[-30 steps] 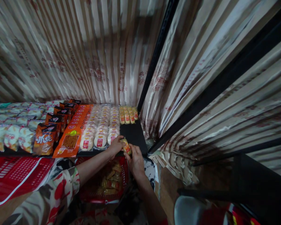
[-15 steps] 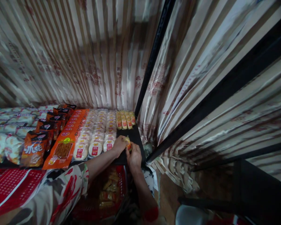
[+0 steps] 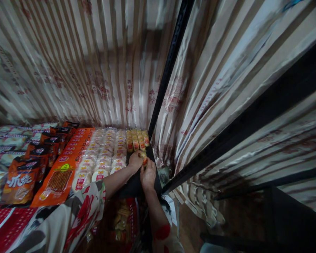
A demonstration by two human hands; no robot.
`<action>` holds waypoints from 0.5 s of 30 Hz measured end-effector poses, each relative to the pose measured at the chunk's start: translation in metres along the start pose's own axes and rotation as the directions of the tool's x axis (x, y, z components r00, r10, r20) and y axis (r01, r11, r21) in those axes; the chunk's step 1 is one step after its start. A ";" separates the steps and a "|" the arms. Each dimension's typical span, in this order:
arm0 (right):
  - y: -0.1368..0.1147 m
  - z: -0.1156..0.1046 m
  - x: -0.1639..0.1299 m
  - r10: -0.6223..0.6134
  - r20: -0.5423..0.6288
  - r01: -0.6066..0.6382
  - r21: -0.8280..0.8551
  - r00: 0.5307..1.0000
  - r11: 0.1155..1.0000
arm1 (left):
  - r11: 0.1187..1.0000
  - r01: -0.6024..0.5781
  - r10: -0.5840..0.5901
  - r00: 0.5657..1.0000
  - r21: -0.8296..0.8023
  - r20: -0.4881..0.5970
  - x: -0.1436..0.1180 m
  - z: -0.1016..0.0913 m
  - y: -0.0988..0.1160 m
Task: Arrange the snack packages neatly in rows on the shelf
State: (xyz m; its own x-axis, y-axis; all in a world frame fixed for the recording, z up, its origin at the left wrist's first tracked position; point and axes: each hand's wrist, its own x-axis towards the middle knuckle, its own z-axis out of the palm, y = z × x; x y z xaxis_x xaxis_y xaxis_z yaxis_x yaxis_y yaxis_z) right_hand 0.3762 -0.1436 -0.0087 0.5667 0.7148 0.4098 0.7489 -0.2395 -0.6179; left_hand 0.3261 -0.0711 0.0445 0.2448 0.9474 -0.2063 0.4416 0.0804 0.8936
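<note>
Together pinched in left hand and right hand, yellow snack packet, long axis toward the row of yellow packets just beyond.

Legible print: large white characters "爪先" on orange-brown snack bag, lower left of frame. Labels on round white cakes and red printing on striped curtain too small to read

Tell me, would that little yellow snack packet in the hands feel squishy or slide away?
The small yellow packet is pinched by both the left hand and the right hand, so it is probably light. Its shiny wrapper looks a bit slippery and crinkly. How soft it is cannot be told.
</note>
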 end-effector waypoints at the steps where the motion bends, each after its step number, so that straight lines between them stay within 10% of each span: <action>1: 0.002 0.004 0.003 -0.002 -0.018 0.002 0.013 1.000 1.000 | 0.999 -0.033 0.033 0.999 0.036 -0.003 0.003 0.001 0.002; 15: 0.013 0.027 0.024 0.038 -0.128 -0.016 0.168 0.991 0.986 | 0.960 -0.246 0.249 0.969 0.135 -0.003 0.038 0.028 0.019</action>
State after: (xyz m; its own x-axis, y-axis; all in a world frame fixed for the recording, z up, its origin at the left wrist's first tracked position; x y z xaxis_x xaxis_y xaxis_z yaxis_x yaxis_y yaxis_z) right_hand 0.3895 -0.1118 -0.0252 0.6339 0.6153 0.4686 0.6716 -0.1374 -0.7280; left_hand 0.3680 -0.0425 0.0427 0.3442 0.9386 0.0236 0.4802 -0.1976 0.8546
